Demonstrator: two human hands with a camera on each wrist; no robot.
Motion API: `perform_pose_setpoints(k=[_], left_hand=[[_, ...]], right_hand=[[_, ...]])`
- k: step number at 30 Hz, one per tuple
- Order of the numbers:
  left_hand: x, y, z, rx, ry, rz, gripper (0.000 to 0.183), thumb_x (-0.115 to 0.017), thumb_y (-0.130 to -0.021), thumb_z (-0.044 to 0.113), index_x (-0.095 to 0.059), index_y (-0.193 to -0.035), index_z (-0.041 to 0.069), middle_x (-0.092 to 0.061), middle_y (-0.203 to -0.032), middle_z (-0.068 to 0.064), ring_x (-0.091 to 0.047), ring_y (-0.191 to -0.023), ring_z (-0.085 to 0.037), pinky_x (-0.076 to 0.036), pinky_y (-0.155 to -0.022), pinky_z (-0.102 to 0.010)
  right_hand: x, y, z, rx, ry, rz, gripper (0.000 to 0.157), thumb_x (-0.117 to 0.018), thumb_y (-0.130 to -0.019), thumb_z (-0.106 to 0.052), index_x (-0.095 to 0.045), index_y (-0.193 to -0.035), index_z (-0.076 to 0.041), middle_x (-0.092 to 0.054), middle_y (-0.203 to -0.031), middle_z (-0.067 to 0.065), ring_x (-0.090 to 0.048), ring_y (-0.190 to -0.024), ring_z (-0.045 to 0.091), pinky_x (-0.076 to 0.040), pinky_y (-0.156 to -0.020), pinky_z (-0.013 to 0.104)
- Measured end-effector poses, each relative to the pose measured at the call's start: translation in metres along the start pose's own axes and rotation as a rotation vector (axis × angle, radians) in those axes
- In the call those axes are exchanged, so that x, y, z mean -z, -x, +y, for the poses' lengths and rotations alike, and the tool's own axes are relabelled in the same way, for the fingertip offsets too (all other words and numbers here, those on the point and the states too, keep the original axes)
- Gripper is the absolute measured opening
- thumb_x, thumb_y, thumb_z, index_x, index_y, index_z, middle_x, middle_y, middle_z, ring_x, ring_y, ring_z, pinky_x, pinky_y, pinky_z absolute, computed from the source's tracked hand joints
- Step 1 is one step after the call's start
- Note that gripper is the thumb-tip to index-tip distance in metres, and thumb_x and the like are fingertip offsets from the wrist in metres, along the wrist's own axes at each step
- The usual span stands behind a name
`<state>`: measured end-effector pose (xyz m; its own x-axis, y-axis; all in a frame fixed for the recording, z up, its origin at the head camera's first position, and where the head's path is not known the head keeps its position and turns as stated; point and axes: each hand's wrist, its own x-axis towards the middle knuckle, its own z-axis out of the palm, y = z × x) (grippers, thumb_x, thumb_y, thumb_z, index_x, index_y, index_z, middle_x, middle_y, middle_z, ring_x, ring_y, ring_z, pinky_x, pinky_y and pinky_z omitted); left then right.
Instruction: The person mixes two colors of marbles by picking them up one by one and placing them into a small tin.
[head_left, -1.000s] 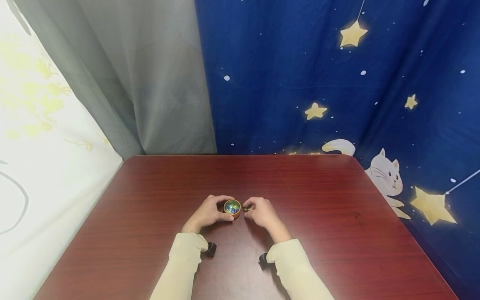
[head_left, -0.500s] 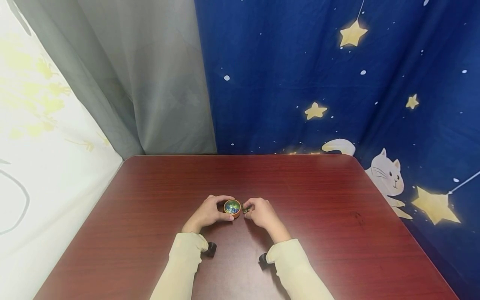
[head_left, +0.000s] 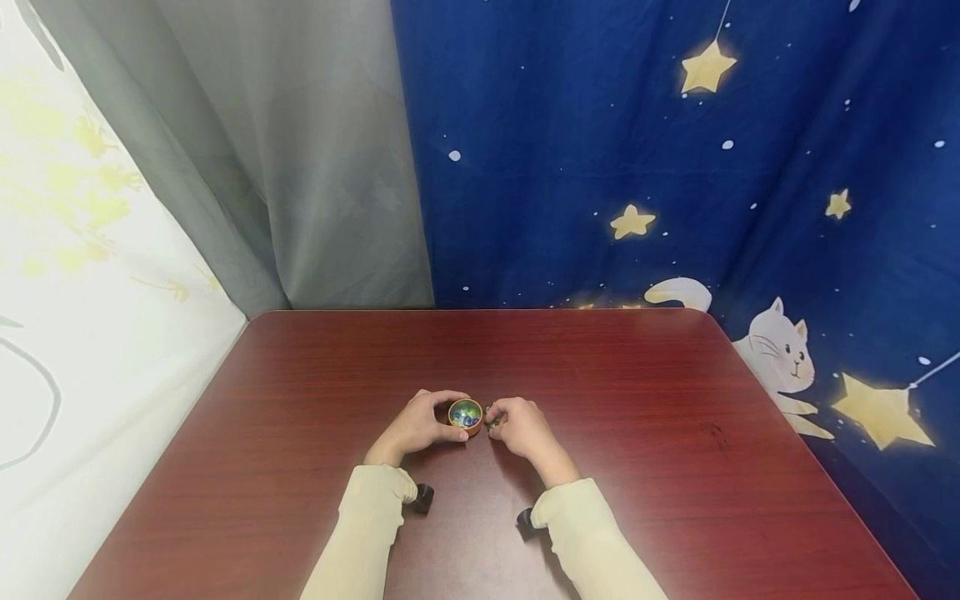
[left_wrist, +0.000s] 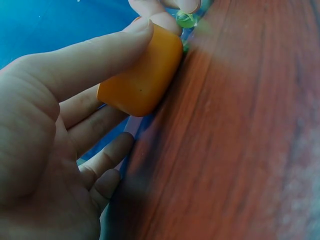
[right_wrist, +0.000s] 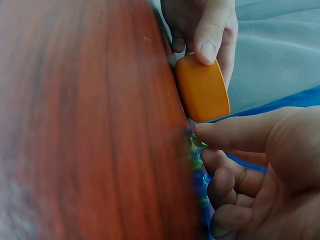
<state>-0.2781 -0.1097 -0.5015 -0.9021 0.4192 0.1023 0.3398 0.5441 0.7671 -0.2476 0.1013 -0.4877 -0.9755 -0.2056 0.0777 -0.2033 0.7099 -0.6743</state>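
Note:
A small orange bowl (left_wrist: 145, 75) stands upright on the table, with shiny blue and green glass marbles (head_left: 465, 417) inside it. My left hand (head_left: 420, 423) grips it from the left, thumb on the near side and fingers round the far side. Just right of the bowl is my right hand (head_left: 522, 427), thumb and index finger bent down close to the tabletop. Between those fingertips a green glass marble (right_wrist: 198, 141) shows in the right wrist view. More green and blue marbles, blurred, lie low beside the right fingers, partly hidden by them.
The dark red wooden table (head_left: 615, 367) stretches out around both hands. Grey curtain (head_left: 337, 167) and blue star-patterned curtain (head_left: 540, 125) hang behind its far edge, and a white cloth (head_left: 90, 292) hangs along the left.
The right fingertips shift very slightly beside the bowl, and a bit more green shows at them. The left hand and bowl stay practically in place.

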Motion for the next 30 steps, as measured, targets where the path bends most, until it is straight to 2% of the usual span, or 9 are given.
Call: perform_pose_setpoints(k=[11,18,25,30], left_hand=[[0.0015,0.0008,0.0020,-0.020,0.021,-0.010,0.059,-0.092,-0.065,0.023,-0.069,-0.119,0.019,-0.067,-0.100,0.004,-0.049,-0.099,-0.018,-0.040,-0.091,-0.042],[0.0008,-0.0005,0.0010,-0.061,0.063,-0.026,0.058,-0.091,-0.066,0.019,-0.068,-0.119,0.015,-0.068,-0.100,0.001,-0.059,-0.096,-0.018,-0.046,-0.087,-0.041],[0.0006,0.0009,0.0022,-0.010,0.026,-0.011,0.059,-0.092,-0.065,0.024,-0.069,-0.119,0.021,-0.066,-0.100,0.004,-0.049,-0.100,-0.018,-0.040,-0.091,-0.043],[0.0008,0.0010,0.0030,-0.005,0.019,-0.010,0.059,-0.092,-0.065,0.025,-0.069,-0.119,0.022,-0.067,-0.101,0.005,-0.048,-0.099,-0.019,-0.039,-0.091,-0.044]], right_hand=[[0.0016,-0.0014,0.0013,0.015,-0.004,0.019,0.014,-0.078,-0.073,-0.004,-0.073,-0.083,-0.012,-0.060,-0.064,-0.006,-0.053,-0.058,0.007,-0.044,-0.056,0.028],[0.0048,-0.0017,-0.0005,-0.004,-0.035,0.030,0.014,-0.078,-0.075,-0.005,-0.072,-0.085,-0.013,-0.060,-0.064,-0.007,-0.054,-0.059,0.007,-0.045,-0.058,0.030],[0.0081,-0.0017,-0.0020,-0.024,-0.083,0.012,0.014,-0.075,-0.078,-0.005,-0.072,-0.089,-0.013,-0.062,-0.064,-0.006,-0.057,-0.055,0.008,-0.047,-0.061,0.032],[0.0091,-0.0013,-0.0048,-0.013,-0.105,0.031,0.013,-0.075,-0.080,-0.007,-0.072,-0.091,-0.014,-0.064,-0.066,-0.006,-0.058,-0.056,0.009,-0.047,-0.064,0.033]])
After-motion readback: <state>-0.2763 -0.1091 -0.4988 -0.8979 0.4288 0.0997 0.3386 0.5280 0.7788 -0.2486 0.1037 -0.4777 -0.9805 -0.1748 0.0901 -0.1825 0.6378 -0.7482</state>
